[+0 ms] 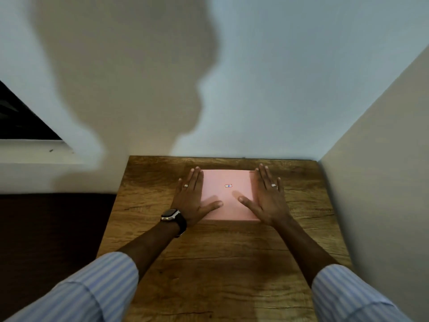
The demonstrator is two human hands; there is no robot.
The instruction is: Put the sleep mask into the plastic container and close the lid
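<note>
— How were the hands?

— Both lay flat, fingers straight and together, gripping nothing. The left hand [191,196] pressed along the left edge of the pink lid [228,194], its thumb reaching inward over the lid. The right hand [267,196] mirrored it on the right edge, thumb pointing toward the other thumb, the two tips near but apart.

— Anything on them?

— A ring [185,185] on the left, another ring [274,185] on the right, and a dark watch [173,217] on the left wrist. Striped sleeves [97,289] were rolled back on the forearms.

— And the container?

— The container [232,217] sat shut under that lid, a small label [228,185] at the lid's middle, toward the far end of the wooden tabletop [220,275], close to the wall [255,89].

— The mask?

— Out of sight; I could not tell whether it was inside.
</note>
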